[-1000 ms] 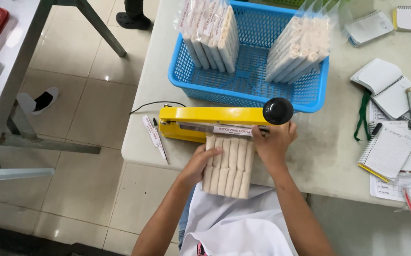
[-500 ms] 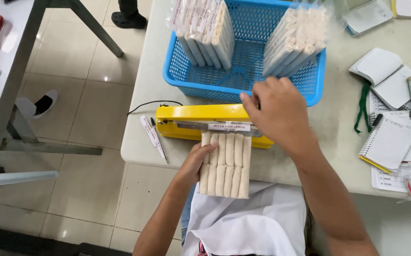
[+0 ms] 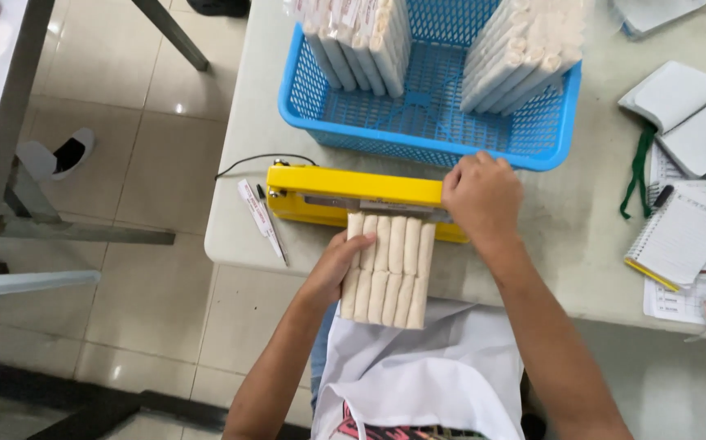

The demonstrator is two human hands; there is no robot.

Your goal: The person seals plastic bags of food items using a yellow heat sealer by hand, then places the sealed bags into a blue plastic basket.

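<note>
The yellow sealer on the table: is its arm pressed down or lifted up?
Pressed down. The right hand lies on the handle end of the yellow sealer, and the arm lies flat across the top of the pack of rolls.

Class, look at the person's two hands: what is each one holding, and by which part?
Left hand holds the pack of rolls by its left edge. Right hand grips the yellow sealer at its right end.

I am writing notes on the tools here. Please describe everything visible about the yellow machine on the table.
The yellow machine is a long, low bar-shaped device that looks like painted metal, lying flat near the table's front edge, before the blue basket. Its upper arm is down. The right hand presses its right end. A pack of pale rolls enters its jaw, held by the left hand.
</note>
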